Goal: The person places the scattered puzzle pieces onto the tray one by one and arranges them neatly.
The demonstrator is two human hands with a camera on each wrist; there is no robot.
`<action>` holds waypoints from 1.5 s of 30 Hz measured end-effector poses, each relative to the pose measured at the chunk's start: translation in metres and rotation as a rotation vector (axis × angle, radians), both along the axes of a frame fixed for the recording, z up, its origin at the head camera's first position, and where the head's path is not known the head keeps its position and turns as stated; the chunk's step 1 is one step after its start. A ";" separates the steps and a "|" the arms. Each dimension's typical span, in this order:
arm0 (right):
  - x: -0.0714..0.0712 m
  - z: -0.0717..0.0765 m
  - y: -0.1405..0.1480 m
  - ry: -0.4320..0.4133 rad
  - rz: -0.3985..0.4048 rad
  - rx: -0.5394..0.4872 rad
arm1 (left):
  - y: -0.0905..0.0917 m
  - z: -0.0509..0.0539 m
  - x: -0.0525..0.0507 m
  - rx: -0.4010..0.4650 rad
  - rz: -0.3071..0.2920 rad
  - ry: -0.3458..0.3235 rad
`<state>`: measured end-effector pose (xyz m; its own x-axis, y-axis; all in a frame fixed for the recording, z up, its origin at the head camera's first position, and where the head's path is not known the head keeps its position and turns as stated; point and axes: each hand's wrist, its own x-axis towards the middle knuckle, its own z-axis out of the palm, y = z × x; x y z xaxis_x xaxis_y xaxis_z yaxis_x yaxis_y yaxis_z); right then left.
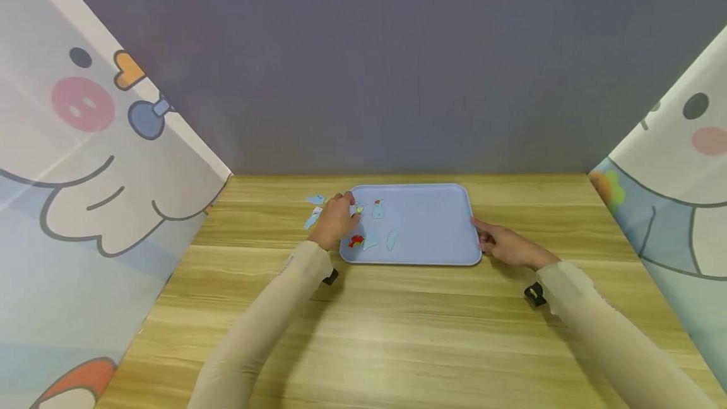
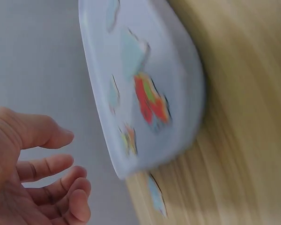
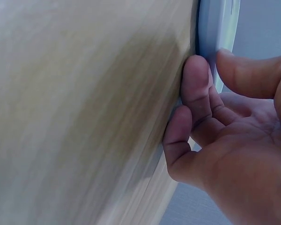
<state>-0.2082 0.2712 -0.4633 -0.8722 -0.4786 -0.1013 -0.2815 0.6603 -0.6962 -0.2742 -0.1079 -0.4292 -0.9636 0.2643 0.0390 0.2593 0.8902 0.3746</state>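
Note:
A pale blue tray (image 1: 431, 223) lies on the wooden table with several thin, irregular flat pieces on its left side. Among them are a red-and-yellow piece (image 1: 356, 241) and a light blue piece (image 1: 392, 239). Over the tray's left edge is my left hand (image 1: 335, 223), partly covering that end. Its fingers (image 2: 47, 166) are loosely bent and hold nothing in the left wrist view. With thumb and fingers, my right hand (image 1: 511, 246) pinches the tray's right rim (image 3: 225, 28). Two more pieces, one a light blue piece (image 1: 315, 199), lie on the table left of the tray.
The wooden table (image 1: 409, 333) stretches in front of the tray and to both sides. Behind it rises a grey wall (image 1: 409, 68). Cartoon-printed panels (image 1: 130, 188) stand at left and right. Each wrist bears a black device (image 1: 535, 295).

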 end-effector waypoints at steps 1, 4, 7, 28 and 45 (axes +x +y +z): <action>0.000 0.000 0.000 0.000 -0.001 0.000 | -0.004 -0.002 -0.002 0.003 0.008 0.005; 0.000 0.000 0.000 -0.006 -0.005 0.007 | -0.019 -0.007 -0.007 0.000 0.033 0.022; -0.001 -0.001 0.001 -0.009 -0.007 0.015 | -0.034 -0.013 -0.012 0.004 0.065 0.031; -0.002 -0.005 0.003 -0.021 -0.004 0.009 | -0.098 -0.024 -0.024 -0.027 0.183 -0.214; -0.002 -0.003 0.002 -0.030 -0.006 -0.003 | -0.093 -0.025 -0.028 0.010 0.190 -0.232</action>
